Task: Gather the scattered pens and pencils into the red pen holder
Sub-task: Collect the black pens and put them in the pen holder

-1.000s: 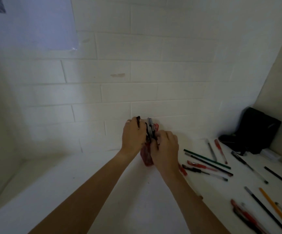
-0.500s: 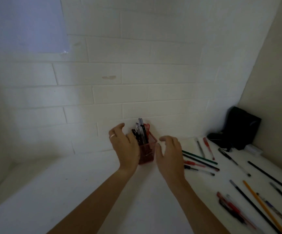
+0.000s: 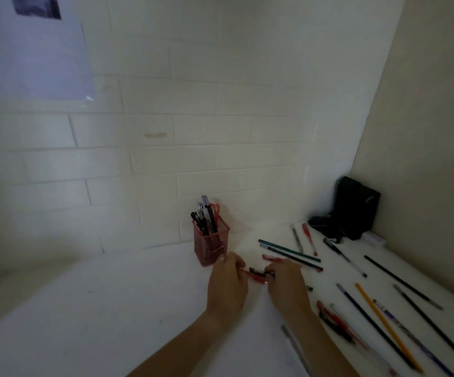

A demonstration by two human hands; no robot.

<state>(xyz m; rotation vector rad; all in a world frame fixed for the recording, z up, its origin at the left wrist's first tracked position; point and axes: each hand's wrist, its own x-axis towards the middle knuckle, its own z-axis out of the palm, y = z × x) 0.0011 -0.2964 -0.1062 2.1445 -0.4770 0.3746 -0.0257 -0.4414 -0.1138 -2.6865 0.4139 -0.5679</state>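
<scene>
Hands meet just in front of red mesh pen holder (image 3: 211,244), several pens upright inside. Left hand (image 3: 227,285) and right hand (image 3: 288,288) both pinch a red pen (image 3: 255,276); its ends hidden by fingers, blurred. More pens/pencils (image 3: 383,317) scattered right on white surface (image 3: 84,322), some cut off at frame edge. Left side open.

Pen holder (image 3: 211,247): standing on the table (image 3: 84,322) against the back wall (image 3: 193,131), with several pens (image 3: 206,217) sticking up in it.
Hands: left hand (image 3: 227,287) and right hand (image 3: 288,288) resting side by side just in front of the holder, a pen (image 3: 257,275) lying between them.
Loose pens and pencils (image 3: 378,317): lying scattered to the right of the hands.
Box (image 3: 355,208): sitting in the far right corner.
</scene>
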